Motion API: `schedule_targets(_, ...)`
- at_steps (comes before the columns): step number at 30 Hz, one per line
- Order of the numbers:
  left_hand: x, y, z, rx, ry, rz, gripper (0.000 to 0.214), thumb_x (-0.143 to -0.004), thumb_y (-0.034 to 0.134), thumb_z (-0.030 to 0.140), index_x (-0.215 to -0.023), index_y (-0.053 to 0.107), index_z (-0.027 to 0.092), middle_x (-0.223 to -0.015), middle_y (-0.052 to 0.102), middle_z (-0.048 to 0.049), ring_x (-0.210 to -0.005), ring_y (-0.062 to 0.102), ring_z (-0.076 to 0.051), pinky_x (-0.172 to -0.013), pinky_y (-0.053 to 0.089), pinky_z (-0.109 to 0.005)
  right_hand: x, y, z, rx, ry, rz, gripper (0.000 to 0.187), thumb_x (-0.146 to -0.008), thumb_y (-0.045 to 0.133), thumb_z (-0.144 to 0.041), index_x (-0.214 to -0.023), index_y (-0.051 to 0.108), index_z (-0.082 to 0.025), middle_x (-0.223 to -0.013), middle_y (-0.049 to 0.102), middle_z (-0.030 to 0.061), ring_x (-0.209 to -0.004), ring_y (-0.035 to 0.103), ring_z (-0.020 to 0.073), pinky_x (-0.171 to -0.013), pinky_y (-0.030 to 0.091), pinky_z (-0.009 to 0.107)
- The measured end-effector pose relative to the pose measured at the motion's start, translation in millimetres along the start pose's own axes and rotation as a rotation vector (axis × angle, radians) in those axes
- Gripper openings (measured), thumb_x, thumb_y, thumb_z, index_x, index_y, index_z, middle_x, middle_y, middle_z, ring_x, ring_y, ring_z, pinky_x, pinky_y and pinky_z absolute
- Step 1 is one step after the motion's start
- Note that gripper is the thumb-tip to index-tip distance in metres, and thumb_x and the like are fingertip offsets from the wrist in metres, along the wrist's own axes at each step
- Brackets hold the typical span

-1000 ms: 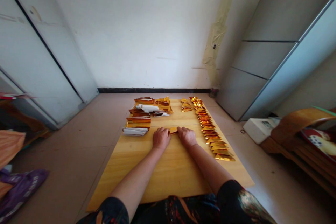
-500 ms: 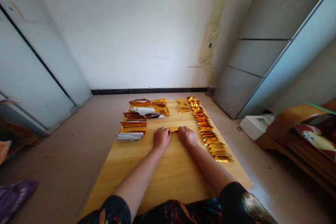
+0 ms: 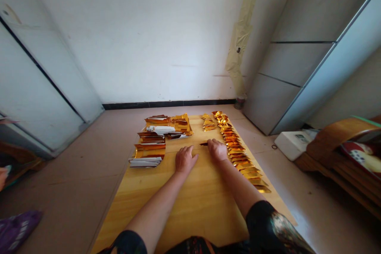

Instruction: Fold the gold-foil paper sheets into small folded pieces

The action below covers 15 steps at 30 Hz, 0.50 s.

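My right hand (image 3: 217,150) grips the end of a small folded piece of gold foil paper (image 3: 204,144), which looks dark from this angle and points left. My left hand (image 3: 185,159) rests over the wooden table (image 3: 175,206) with its fingers apart and nothing in them. A long row of folded gold foil pieces (image 3: 235,147) runs down the table's right side, close to my right hand. Beyond the hands lies a small group of similar folded pieces (image 3: 208,123). To the left are stacks of curled gold foil sheets (image 3: 150,150) with white backs.
A white wall (image 3: 149,47) stands beyond the table. On the right are a grey refrigerator (image 3: 285,83), a white box (image 3: 290,145) and wooden furniture (image 3: 330,158). A purple bag (image 3: 19,226) lies on the floor at lower left.
My left hand has let go of the folded foil paper and opened. My right hand has moved slightly right, carrying the piece away from the left hand.
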<state>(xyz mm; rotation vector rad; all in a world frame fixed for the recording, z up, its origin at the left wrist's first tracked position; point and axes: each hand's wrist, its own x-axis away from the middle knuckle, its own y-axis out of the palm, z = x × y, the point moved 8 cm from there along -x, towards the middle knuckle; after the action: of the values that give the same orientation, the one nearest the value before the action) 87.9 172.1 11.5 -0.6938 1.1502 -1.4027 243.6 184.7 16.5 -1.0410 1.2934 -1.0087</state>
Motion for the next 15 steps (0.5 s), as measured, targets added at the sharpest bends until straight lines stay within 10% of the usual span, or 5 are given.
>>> schedule_targets(15,3.4,2.9,-4.8,0.079,0.025,-0.011,0.027,-0.079,0.062,0.030,-0.104,0.065,0.021,-0.098,0.065,-0.0051,-0.096,0.056,-0.019,-0.088,0.040,-0.030,-57.1,8.5,41.0,0.110,0.089,-0.036,0.028,-0.093,0.035,-0.020,-0.096,0.063,-0.020,-0.088,0.063,0.0076,-0.069,0.060,0.0157,-0.056,0.034,0.023)
